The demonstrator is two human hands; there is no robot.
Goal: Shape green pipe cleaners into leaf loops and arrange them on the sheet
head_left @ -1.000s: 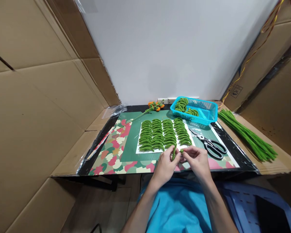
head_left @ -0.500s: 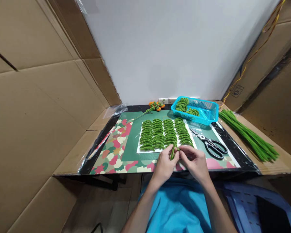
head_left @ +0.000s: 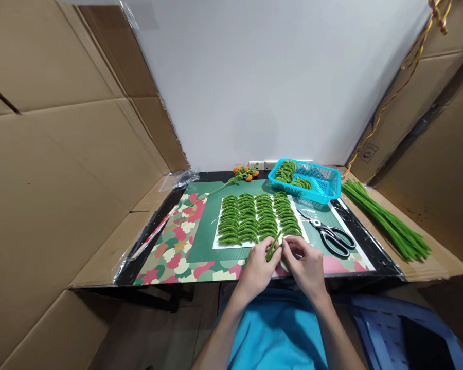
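Observation:
Both hands meet at the near edge of the table. My left hand (head_left: 257, 267) pinches a folded green pipe cleaner piece (head_left: 273, 246) that sticks up between the fingers. My right hand (head_left: 305, 263) is closed on the same piece from the right, fingertips touching the left hand. Just beyond them, several rows of finished green leaf-shaped pieces (head_left: 256, 218) lie on a white sheet (head_left: 216, 240).
Black-handled scissors (head_left: 330, 234) lie to the right of the sheet. A blue basket (head_left: 324, 189) holds more green pieces. A bundle of long green pipe cleaners (head_left: 386, 221) lies far right. An orange-flowered stem (head_left: 242, 173) rests at the back. Cardboard walls stand left and right.
My right hand has closed in against the left, and both hands have shifted slightly left while twisting the green piece. The view has tilted a little.

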